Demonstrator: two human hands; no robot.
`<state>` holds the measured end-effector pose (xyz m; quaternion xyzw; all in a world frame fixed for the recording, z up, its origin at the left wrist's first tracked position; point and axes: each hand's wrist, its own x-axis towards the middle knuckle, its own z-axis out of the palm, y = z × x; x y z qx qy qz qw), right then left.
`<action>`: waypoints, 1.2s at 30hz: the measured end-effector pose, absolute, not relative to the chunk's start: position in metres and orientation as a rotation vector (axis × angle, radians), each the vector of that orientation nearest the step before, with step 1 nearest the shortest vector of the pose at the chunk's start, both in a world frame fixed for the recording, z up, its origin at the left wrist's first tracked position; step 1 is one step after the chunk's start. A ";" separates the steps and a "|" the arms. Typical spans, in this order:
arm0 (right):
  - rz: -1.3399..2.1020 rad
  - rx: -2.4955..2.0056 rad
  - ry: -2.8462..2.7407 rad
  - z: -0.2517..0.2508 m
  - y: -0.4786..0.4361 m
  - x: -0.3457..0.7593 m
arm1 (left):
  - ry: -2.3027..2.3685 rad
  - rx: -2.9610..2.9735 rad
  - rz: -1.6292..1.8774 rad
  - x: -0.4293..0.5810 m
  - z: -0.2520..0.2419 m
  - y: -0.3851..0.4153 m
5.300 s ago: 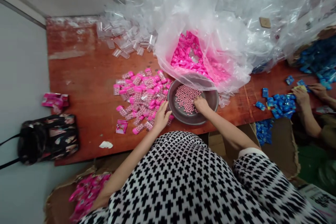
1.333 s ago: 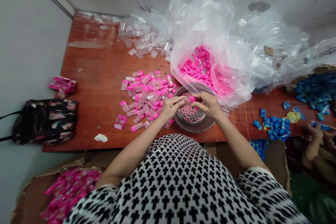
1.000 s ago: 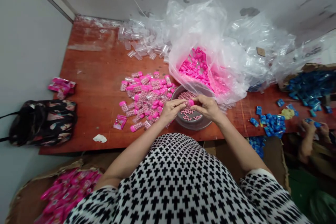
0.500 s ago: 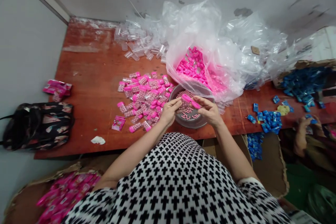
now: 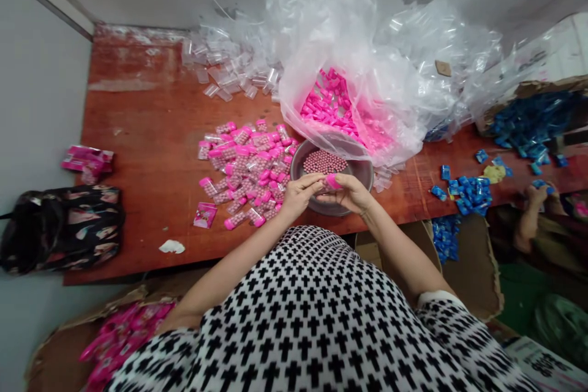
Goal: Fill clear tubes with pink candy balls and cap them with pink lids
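Over the near side of the grey bowl (image 5: 296,165), both my hands are closed on one small clear bottle with a pink cap (image 5: 332,181). My left hand (image 5: 298,197) grips the bottle's body, mostly hidden by the fingers. The thumb of my right hand (image 5: 353,193) presses at the pink cap, its other fingers curled beneath. Small pink balls (image 5: 325,162) lie heaped in the bowl. Left of it is a pile of capped bottles (image 5: 250,165) filled with similar balls. Behind, a clear plastic bag (image 5: 294,89) gapes open, showing loose pink caps (image 5: 328,104).
Clear empty bottles (image 5: 234,67) lie at the back of the red-brown table (image 5: 138,116). A pink packet (image 5: 204,214), white scrap (image 5: 171,246) and dark floral bag (image 5: 92,226) are at left. Blue packets (image 5: 473,196) lie at right, near another person's hands (image 5: 535,196).
The pink cap, seen with its lid spread open earlier, now looks folded closed on the bottle. My hands have come closer together. The balls in the bowl are more heaped toward the back.
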<state>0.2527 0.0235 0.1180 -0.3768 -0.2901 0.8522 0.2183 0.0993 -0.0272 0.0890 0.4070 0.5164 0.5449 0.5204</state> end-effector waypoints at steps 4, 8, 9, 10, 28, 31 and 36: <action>2.297 -1.053 -0.642 0.107 0.020 0.245 | 1.269 0.959 1.302 0.100 0.084 -0.027; 2.312 -1.112 -0.569 0.101 0.014 0.235 | 1.294 0.960 1.245 0.098 0.075 -0.026; 2.325 -1.114 -0.587 0.101 0.012 0.233 | 1.315 0.946 1.221 0.095 0.073 -0.026; 2.325 -1.108 -0.620 0.101 0.010 0.233 | 1.349 0.936 1.206 0.091 0.072 -0.027; 0.507 -2.642 -1.927 -0.011 0.061 0.421 | 1.769 1.276 1.022 0.063 0.054 -0.038; 0.503 -2.574 -1.959 -0.010 0.061 0.424 | 1.724 1.292 0.982 0.076 0.053 -0.035; 0.424 -2.057 -2.074 0.022 0.060 0.411 | 1.831 1.424 0.937 0.075 0.036 -0.032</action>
